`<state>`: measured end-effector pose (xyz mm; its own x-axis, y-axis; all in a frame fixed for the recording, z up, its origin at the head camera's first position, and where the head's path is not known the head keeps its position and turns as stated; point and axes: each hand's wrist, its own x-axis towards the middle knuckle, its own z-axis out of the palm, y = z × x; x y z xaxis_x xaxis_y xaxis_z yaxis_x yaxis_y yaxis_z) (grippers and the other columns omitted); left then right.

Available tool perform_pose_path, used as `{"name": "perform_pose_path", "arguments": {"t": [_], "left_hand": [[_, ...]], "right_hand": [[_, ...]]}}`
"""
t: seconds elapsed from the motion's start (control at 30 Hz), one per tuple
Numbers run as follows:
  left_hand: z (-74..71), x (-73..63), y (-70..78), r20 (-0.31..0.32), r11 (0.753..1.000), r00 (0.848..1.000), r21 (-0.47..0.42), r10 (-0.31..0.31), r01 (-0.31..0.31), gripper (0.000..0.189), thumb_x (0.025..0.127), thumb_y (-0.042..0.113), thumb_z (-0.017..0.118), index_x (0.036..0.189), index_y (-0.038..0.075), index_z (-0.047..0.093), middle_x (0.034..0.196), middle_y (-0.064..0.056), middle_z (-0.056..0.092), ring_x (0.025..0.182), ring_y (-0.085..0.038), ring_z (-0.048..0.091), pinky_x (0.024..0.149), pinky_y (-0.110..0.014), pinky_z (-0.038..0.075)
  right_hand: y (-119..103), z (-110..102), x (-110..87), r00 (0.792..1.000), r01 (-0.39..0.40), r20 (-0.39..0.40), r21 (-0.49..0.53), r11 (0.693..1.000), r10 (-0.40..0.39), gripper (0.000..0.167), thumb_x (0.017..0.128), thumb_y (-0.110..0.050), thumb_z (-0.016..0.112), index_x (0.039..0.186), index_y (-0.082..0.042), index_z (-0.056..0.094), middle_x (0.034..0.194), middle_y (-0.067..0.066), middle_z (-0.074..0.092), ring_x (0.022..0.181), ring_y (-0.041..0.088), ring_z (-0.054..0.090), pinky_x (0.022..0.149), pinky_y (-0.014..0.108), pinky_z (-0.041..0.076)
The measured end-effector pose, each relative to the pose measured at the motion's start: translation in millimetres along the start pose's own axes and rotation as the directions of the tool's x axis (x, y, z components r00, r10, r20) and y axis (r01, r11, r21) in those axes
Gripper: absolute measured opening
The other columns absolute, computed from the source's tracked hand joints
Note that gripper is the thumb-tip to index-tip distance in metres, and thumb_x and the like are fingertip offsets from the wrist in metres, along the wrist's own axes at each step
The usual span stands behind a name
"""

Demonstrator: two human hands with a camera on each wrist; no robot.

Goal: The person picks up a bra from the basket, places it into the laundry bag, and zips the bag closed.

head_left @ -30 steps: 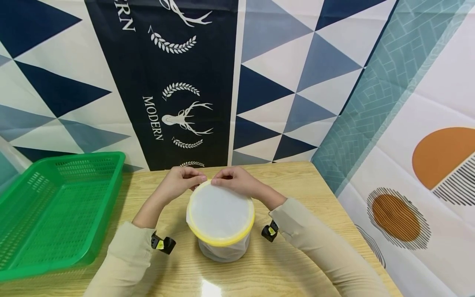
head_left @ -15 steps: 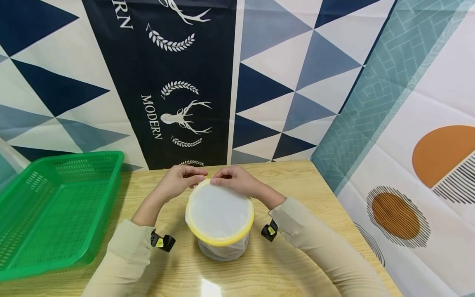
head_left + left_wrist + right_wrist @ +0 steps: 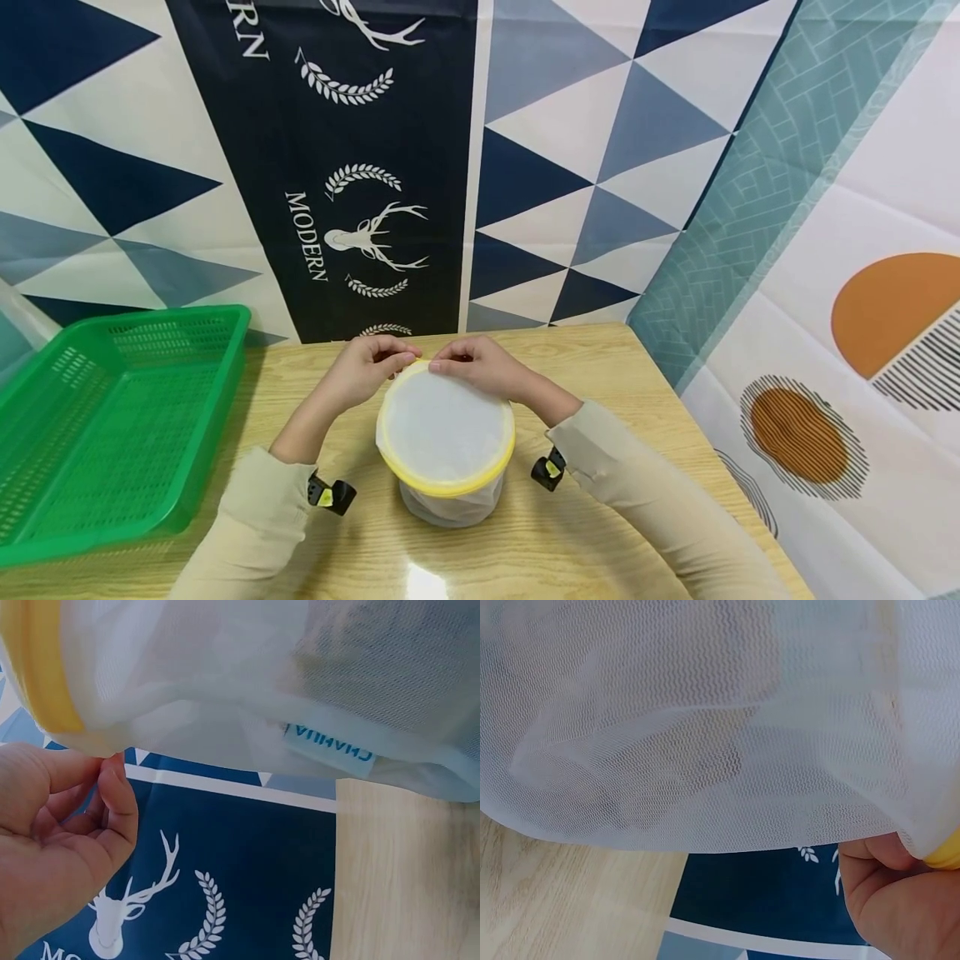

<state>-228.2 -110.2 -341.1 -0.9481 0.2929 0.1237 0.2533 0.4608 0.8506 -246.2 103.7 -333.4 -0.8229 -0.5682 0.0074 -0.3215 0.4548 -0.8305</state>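
A round white mesh laundry bag [image 3: 447,425] with a yellow zipper band [image 3: 450,490] round its top stands upright in the middle of the table. At its far rim my left hand [image 3: 363,367] pinches the edge between thumb and forefinger. Just right of it, my right hand [image 3: 483,367] grips the same rim, thumb on top and fingers curled beneath. In the left wrist view a pale blue label [image 3: 330,750] hangs on the bag's side. Through the sheer mesh [image 3: 667,765] in the right wrist view, vague darker shapes show. The pinched bit itself is mostly hidden by fingertips.
To the left, a green plastic basket [image 3: 161,521] with slotted sides rests on the wood-grain table [image 3: 585,533]. Patterned cloth [image 3: 555,167] covers the wall right behind the table's far edge, and another printed sheet [image 3: 795,350] hangs along the right side.
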Motion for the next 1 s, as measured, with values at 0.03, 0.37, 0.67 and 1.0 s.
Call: {"name": "perform_pose_path", "arguments": {"t": [0.03,0.37,0.67,1.0], "left_hand": [[0.9,-0.2,-0.2,-0.004,1.000,1.000,-0.003,0.001,-0.001,0.019,0.093,0.018,0.059,0.103,0.006,0.068,0.100,-0.010,0.067,0.084,-0.028,0.056,0.072,-0.029,0.049],[0.6,-5.2,-7.3,-0.038,1.000,0.999,-0.001,-0.007,0.007,0.019,0.093,0.018,0.058,0.102,0.004,0.068,0.092,-0.011,0.065,0.078,-0.022,0.054,0.067,-0.024,0.047],[-0.7,-6.6,-6.7,-0.004,0.998,1.000,0.062,0.017,-0.016,0.022,0.093,0.016,0.058,0.110,0.005,0.067,0.105,-0.011,0.066,0.082,-0.020,0.054,0.071,-0.025,0.048],[1.6,-2.2,2.6,-0.018,0.995,0.999,0.101,0.028,-0.026,0.017,0.093,0.016,0.057,0.104,0.007,0.068,0.100,-0.010,0.066,0.081,-0.017,0.053,0.071,-0.026,0.046]], "right_hand": [[0.0,-0.3,-0.7,1.000,-0.004,0.000,-0.003,1.000,0.004,0.022,0.092,-0.023,0.060,0.101,-0.006,0.070,0.098,0.008,0.068,0.073,0.008,0.058,0.063,0.024,0.051],[2.0,-2.1,-3.7,0.999,-0.042,-0.018,-0.047,0.998,0.041,0.023,0.091,-0.028,0.061,0.102,-0.010,0.071,0.099,0.005,0.068,0.081,0.010,0.057,0.067,0.022,0.050],[4.2,-0.5,-3.8,0.997,-0.050,-0.052,-0.027,0.998,0.049,0.023,0.091,-0.029,0.061,0.102,-0.010,0.071,0.096,0.004,0.066,0.081,0.011,0.056,0.067,0.023,0.049],[-2.2,-3.1,1.6,0.998,-0.022,0.049,-0.036,0.999,0.024,0.022,0.091,-0.029,0.061,0.102,-0.012,0.067,0.082,0.003,0.058,0.067,0.011,0.055,0.059,0.026,0.051]]}}
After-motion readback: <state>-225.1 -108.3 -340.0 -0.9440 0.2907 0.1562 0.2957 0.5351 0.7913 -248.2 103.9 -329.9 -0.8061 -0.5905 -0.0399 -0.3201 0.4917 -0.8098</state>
